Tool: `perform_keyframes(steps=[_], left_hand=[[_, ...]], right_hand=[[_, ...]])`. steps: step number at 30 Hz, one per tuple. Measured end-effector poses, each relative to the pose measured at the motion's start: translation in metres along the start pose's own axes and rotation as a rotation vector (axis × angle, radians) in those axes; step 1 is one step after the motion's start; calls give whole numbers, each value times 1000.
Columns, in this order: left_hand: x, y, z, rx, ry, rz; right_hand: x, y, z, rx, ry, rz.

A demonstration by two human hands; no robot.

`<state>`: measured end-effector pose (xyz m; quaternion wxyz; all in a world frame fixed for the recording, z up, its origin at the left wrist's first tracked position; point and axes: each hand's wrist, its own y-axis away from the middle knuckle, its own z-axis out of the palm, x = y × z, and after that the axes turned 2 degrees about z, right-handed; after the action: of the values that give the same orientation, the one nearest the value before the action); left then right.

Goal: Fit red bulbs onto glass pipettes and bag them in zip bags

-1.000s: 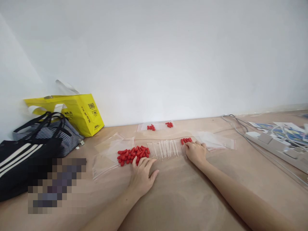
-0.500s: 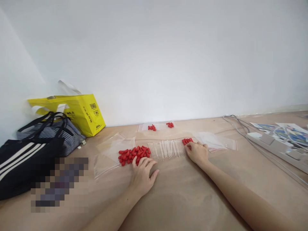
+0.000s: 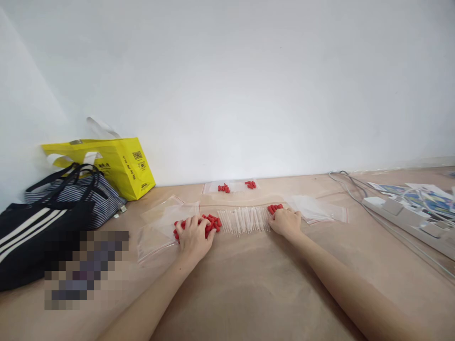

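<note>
Both apart: left hand [image 3: 195,233] spread over red bits [image 3: 213,221], right hand [image 3: 286,222] by white sticks [image 3: 245,220], grip hidden; I should touch softly.

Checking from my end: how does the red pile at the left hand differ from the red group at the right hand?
The red pile spreads wider; the visible red group is smaller. The red pile lies jumbled, while the red group's visible pieces sit side by side. The left hand covers part of the red pile; the right hand is at the red group's near side. Both flank the white sticks.
</note>
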<state>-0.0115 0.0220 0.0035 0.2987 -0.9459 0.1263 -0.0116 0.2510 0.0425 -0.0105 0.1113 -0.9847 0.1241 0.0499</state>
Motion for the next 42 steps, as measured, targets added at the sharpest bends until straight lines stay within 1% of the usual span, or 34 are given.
perform_keyframes(steps=[3,6,10,12,15,17,19,21,24,31,37,42], left_hand=[[3,-1,-1,-4,-56,39],[5,1,-2,16,-115,75],[5,2,-1,42,-166,124],[4,1,-1,46,-178,147],[4,0,0,48,-185,163],[5,0,1,49,-187,164],[5,1,0,54,-189,159],[5,2,-1,62,-189,148],[5,4,-4,75,-181,134],[2,7,-3,78,-165,136],[5,5,-1,71,-142,150],[3,1,3,72,-72,65]], right_hand=[[-4,-1,3,24,17,-17],[-7,1,4,60,31,-43],[-6,8,0,131,41,-96],[-5,17,-3,208,21,-205],[-3,35,-5,311,-53,-495],[-1,49,-5,302,-101,-642],[1,62,-4,267,-132,-705],[3,70,-3,249,-150,-726],[4,75,0,242,-161,-735],[0,75,3,155,-233,-733],[1,76,0,115,-329,-727],[0,77,-1,85,-391,-725]])
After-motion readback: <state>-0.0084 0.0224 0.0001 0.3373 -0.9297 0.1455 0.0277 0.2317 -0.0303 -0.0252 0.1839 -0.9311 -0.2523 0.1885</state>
